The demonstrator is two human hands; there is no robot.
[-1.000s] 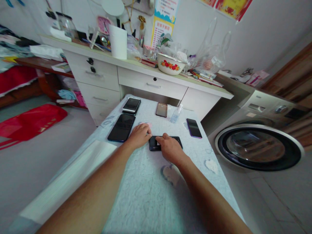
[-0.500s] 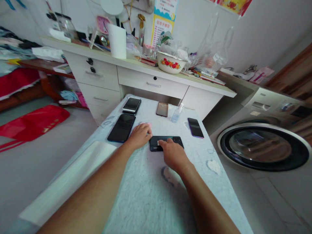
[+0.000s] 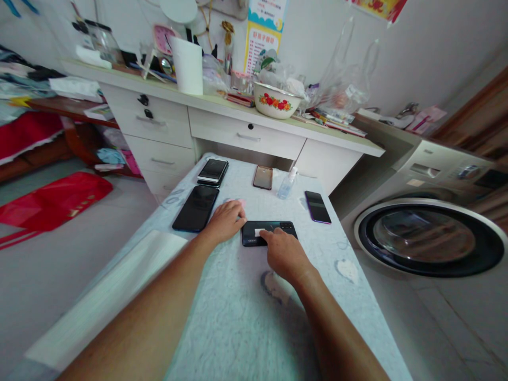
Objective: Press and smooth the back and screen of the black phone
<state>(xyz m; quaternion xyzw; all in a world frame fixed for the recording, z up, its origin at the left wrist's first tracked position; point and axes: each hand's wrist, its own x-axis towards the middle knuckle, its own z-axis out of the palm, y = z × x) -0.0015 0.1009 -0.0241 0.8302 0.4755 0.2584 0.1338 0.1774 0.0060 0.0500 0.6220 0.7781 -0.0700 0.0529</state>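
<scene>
“How is your right hand (image 3: 286,255)?”

“It is mostly closed, with one finger stretched to the white patch (image 3: 257,232) on the dark phone (image 3: 250,242), just ahead.”

“And how does this phone lie?”

“Flat, its long side from left to right. My left hand (image 3: 225,219) is curled by its left end; if it grips, I cannot tell. The purple-edged phone (image 3: 317,206) is farther right.”

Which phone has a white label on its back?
The dark phone under the right hand's fingertip, lying camera-side up; the others lie elsewhere.
</scene>
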